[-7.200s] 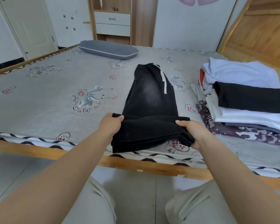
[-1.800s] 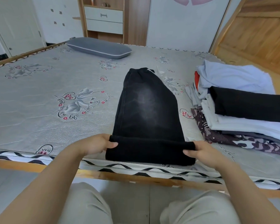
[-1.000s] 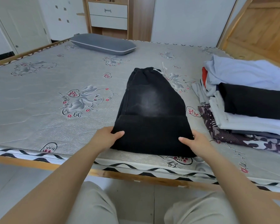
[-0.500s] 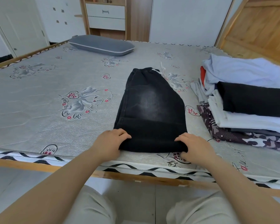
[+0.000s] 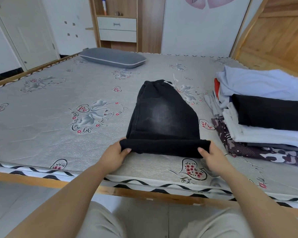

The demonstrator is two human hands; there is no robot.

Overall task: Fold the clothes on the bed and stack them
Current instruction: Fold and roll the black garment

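Left hand (image 5: 113,155): reaching in from the near edge, thumb on top, fingers curled under, gripping the left end of the rolled near hem of the trousers (image 5: 163,117).

Right hand (image 5: 212,156): mirrored pose, thumb on top, fingers tucked beneath, gripping the right end of the same roll. Both forearms extend over the bed's wooden rail.

Trousers: black, with a faded grey patch at mid-length; lying lengthwise on the mattress (image 5: 50,126), right of its centre, waistband at the far end, a white drawstring trailing off the far right corner. The near part is turned over into a thick band, lifted slightly between the two hands.

Stack (image 5: 268,124): folded clothes, just right of the trousers; black piece on top, white and grey layers below, a dark patterned piece at the bottom, a pale blue garment heaped at the far side with a bit of red showing.

Pillow (image 5: 113,57): grey, white-piped, at the far edge of the mattress.

Cabinet (image 5: 117,28): wood with white drawers, against the far wall.
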